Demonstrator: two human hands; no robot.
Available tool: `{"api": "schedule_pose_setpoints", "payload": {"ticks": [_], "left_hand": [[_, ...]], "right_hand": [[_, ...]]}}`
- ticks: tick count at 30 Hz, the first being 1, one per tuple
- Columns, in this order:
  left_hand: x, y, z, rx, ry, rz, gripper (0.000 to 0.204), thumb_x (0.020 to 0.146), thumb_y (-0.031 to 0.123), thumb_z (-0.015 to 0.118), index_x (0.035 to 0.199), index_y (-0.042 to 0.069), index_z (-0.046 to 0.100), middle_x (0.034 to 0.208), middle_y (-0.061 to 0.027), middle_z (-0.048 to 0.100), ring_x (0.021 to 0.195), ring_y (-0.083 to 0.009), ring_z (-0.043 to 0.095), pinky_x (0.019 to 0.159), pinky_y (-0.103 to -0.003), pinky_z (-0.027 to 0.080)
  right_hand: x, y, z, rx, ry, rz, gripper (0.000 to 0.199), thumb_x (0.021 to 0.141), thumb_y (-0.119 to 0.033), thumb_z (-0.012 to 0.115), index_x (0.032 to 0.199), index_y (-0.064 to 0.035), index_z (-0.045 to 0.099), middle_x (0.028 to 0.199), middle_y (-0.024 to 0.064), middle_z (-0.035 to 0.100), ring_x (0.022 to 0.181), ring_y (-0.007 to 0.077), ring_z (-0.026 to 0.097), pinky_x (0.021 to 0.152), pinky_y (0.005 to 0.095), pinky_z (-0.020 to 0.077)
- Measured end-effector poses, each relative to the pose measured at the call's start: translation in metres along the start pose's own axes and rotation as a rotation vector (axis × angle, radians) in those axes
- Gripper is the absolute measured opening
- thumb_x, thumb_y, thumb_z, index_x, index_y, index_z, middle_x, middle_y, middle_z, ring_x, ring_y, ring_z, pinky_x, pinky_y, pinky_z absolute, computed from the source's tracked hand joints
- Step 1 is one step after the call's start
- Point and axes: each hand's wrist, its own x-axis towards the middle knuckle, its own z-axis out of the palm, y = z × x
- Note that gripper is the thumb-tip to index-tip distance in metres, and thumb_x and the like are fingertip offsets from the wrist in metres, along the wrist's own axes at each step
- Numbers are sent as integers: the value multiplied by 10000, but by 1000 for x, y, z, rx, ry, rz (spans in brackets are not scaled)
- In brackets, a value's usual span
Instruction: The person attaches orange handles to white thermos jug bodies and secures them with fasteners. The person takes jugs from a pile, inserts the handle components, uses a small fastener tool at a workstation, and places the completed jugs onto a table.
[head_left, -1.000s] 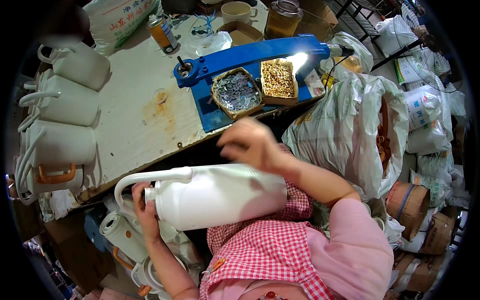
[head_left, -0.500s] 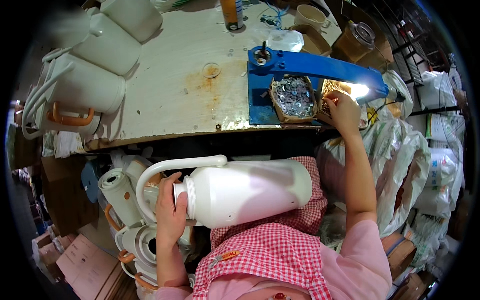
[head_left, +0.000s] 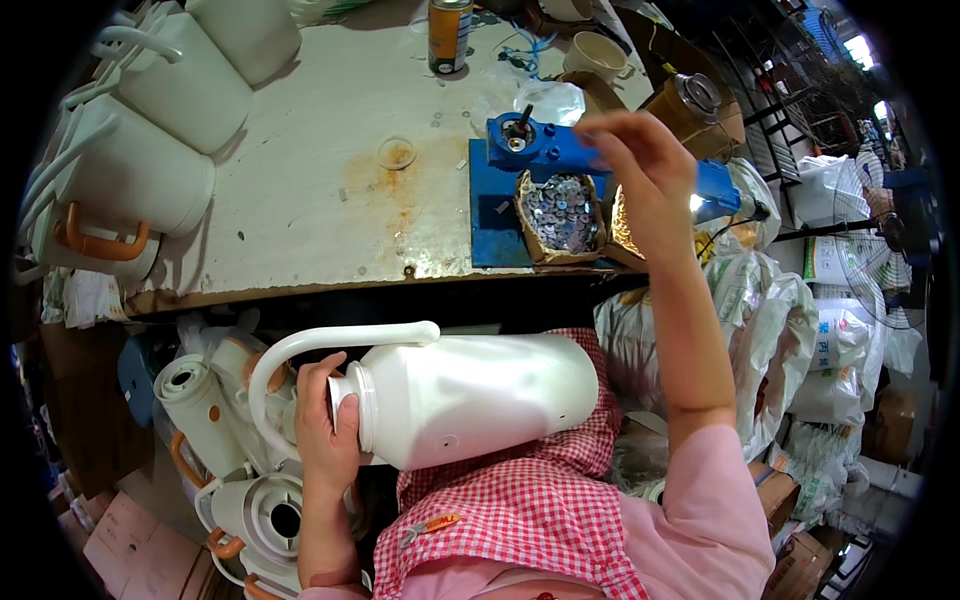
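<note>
Seen from the head camera, a person in a pink top and a red-and-white gingham apron [head_left: 510, 500] sits at a pale, stained counter [head_left: 300, 215]. A glossy white jug [head_left: 485, 395] lies on its side across the person's lap, in front of the counter's near edge, its neck toward the left, its base toward the right and its curved handle [head_left: 290, 350] arching along the upper side. The left hand [head_left: 328, 430] grips the jug's neck, its fingers clamped around it with the thumb on the near side. The right hand [head_left: 650, 175] is raised in front of a blue metal arm fixture [head_left: 560, 145] at the counter's right; its fingers [head_left: 610, 125] are bent and blurred, so whether they meet or hold anything cannot be told. Beneath the fixture, a carton of grey metal discs [head_left: 563, 212] stands beside a carton of small brass-coloured pieces [head_left: 622, 230], partly hidden by the right forearm. An orange spray can [head_left: 449, 38] and a beige mug [head_left: 597, 55] stand farther back. More white jugs [head_left: 145, 165] line the counter's left end, and pale plastic sacks [head_left: 770, 305] crowd the right side.
</note>
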Motion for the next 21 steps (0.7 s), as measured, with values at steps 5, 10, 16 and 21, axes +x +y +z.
{"api": "schedule_pose_setpoints", "payload": {"ticks": [5,10,16,21], "left_hand": [[4,1,3,17,21,37,451,918,318,560,1234,-3,581,1053,-175,537,951,-339,561,856,-389,457],[5,0,1,-3,32,40,469,921,351,567,1219,-10,592,1045,-177,547,930,-343,571,832,-397,462],[9,-4,1,10,24,66,477,920,356,567,1219,-15,590,1038,-182,546,913,-349,572,815,-405,463],[16,2,3,6,-1,50,470,920,327,548,1242,-14,580,1030,-185,536,923,-357,557,841,-402,450]], "right_hand": [[38,7,18,-49,-167,-56,134,990,-86,602,1072,2,660,1009,54,747,945,104,677,799,251,535],[42,0,22,-69,-195,53,114,990,-87,599,1045,-5,656,989,44,749,908,90,682,770,252,548],[44,-8,21,-249,-267,30,152,981,-85,610,1096,10,636,957,57,745,884,110,698,748,260,557],[42,-11,23,-357,-229,-94,157,958,-82,644,1076,22,645,946,74,736,848,128,702,735,255,557]]}}
